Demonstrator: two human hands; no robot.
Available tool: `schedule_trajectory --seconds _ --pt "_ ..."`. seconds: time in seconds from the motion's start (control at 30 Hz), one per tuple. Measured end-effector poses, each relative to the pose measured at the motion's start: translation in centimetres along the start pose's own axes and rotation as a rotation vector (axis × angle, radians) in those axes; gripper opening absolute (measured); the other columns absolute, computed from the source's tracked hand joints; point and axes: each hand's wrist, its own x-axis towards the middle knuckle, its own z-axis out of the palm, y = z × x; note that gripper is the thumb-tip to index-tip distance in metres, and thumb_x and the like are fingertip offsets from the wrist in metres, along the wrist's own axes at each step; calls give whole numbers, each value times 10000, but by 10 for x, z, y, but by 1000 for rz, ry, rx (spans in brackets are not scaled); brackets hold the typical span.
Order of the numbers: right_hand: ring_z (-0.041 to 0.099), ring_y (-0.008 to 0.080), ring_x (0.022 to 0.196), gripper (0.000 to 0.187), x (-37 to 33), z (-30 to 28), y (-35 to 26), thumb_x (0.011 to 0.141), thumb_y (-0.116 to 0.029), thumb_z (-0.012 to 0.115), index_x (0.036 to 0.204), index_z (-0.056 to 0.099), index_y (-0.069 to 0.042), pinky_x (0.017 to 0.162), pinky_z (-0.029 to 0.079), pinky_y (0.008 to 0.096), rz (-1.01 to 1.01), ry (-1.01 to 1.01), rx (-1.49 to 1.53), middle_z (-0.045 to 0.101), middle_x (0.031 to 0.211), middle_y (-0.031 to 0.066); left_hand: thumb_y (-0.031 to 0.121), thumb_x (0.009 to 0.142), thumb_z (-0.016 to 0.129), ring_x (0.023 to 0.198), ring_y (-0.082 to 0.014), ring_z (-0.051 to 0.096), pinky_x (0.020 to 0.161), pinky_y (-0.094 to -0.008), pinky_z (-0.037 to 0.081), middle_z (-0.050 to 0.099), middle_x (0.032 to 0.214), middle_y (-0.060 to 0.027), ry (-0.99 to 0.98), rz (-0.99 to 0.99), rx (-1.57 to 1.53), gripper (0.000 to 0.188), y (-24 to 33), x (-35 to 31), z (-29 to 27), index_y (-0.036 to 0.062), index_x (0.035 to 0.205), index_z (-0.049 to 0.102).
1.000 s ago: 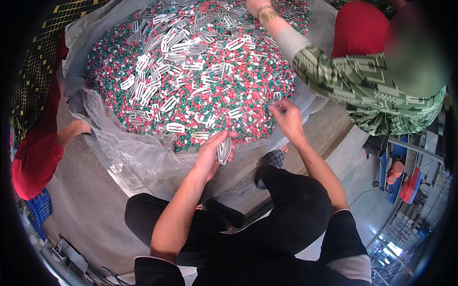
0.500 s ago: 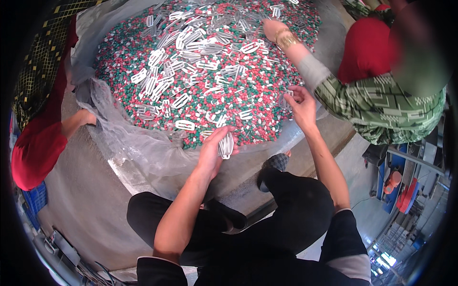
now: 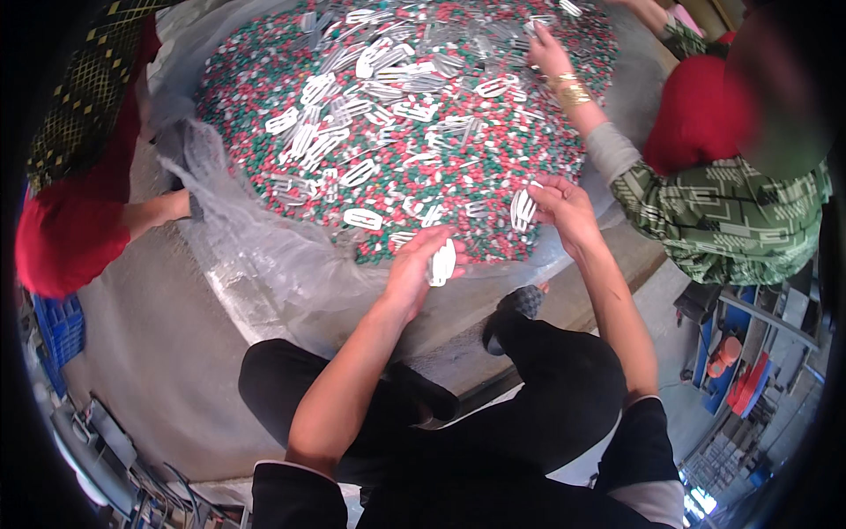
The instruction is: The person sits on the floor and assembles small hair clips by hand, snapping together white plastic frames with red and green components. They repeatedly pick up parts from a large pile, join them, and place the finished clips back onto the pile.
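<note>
In front of me lies a wide heap of small red, green and white pellets [image 3: 502,167], strewn with flat, oval, slotted pale metal pieces [image 3: 362,219]. At the heap's near edge my left hand [image 3: 412,271] is closed around a small stack of slotted pieces [image 3: 442,263], their bright faces turned up. Further right, my right hand [image 3: 568,210] pinches a few slotted pieces [image 3: 522,210] between thumb and fingers, just over the pellets. The two stacks are apart from each other. How many pieces each hand holds cannot be made out.
Clear plastic sheeting [image 3: 264,251] lines the heap's rim. A co-worker in a green patterned top [image 3: 731,212] reaches a hand [image 3: 551,57] over the far right. Another person's red sleeve [image 3: 70,238] is at the left. A blue crate [image 3: 60,331] stands on the floor behind.
The view has shifted slightly, moving the scene rightward. The pieces in my right hand now show brighter and clearer. My left hand keeps its stack, tilted differently. The co-worker's hand has drawn back a little.
</note>
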Motion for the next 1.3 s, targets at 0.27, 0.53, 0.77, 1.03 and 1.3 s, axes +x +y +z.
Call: schedule_trajectory --seconds 0.27,0.53,0.77,1.03,1.3 --pt "678 104 848 228 -33 59 -12 935 -121 681 1118 590 -19 705 547 252 47 -307 -77 730 977 74 182 946 670 884 -173 706 721 -301 617 697 1073 -117 -83 67 -49 406 1 -1 8 3 1296 572" --pt "664 89 778 159 -24 55 -4 950 -82 648 1072 599 6 655 545 238 -159 -173 -212 715 895 53 71 926 588 909 -220 710 744 -351 616 689 1099 -142 20 101 -7 370 2 1 -7 -5 1288 572" --pt "687 130 814 201 -50 82 -10 976 -72 602 1146 618 35 721 577 289 -183 -469 -154 711 955 89 266 1011 511 1008 -275 685 840 -403 596 655 1157 -166 -176 -48 -335 432 11 -9 0 37 1375 465" --pt "593 311 1027 338 5 35 18 814 -158 745 1117 643 -48 916 488 408 -984 -209 -1190 624 1028 98 293 1012 541 789 -185 675 716 -356 585 681 933 -82 15 74 -91 394 13 -4 -9 79 1342 542" --pt "641 295 860 194 18 44 26 860 -157 698 1007 697 -30 809 518 401 -739 -200 -894 668 920 119 317 1025 473 858 -212 642 774 -388 546 642 963 -95 8 118 -141 434 14 -6 -25 62 1377 490"
